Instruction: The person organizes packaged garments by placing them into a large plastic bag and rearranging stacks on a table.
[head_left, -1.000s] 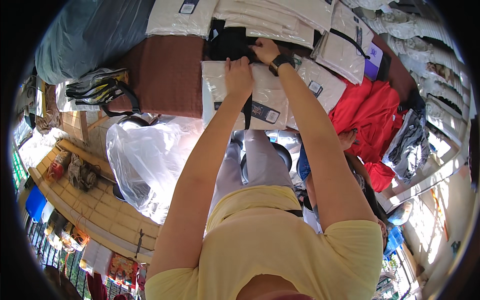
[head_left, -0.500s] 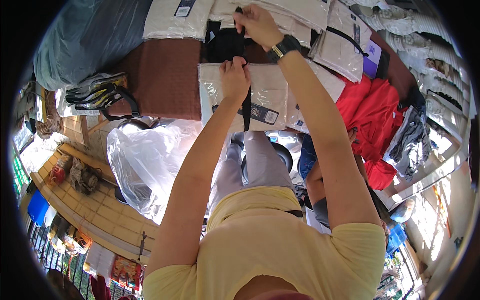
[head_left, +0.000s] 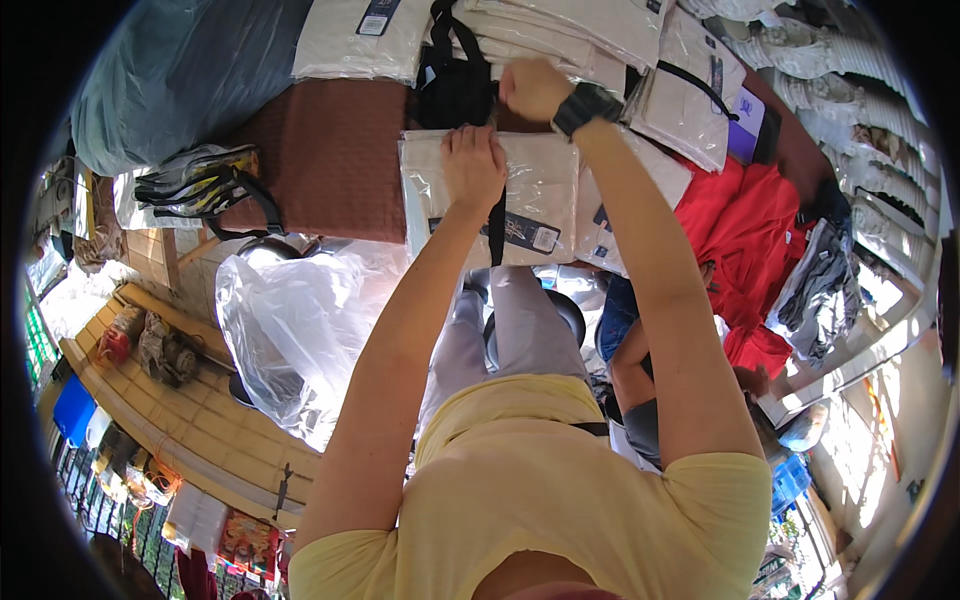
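Note:
A cream fabric item in a clear plastic bag point(head_left: 540, 190), with a dark label, lies on the table's near edge. Down its face runs a black strap point(head_left: 496, 228), partly hidden by my hand. My left hand point(head_left: 474, 165) presses flat on the package, fingers stretched to its far edge. Just beyond sits a bundle of black straps point(head_left: 455, 88), with a loop rising from it. My right hand point(head_left: 533, 90), a dark watch on its wrist, is above the table right of that bundle; motion blurs its curled fingers, and anything in them is hidden.
More bagged cream packages point(head_left: 560, 30) are stacked at the back. Red cloth point(head_left: 740, 220) hangs at the right, with part of another person point(head_left: 632, 365) below it. Clear plastic sheeting point(head_left: 300, 330) and a large grey-green bag point(head_left: 180, 80) are at the left, around the brown tabletop point(head_left: 340, 150).
My right hand has come nearer and to the right, away from the upright strap end it pinched. My left fingers have flattened onto the package. The black strap loop now shows at the back.

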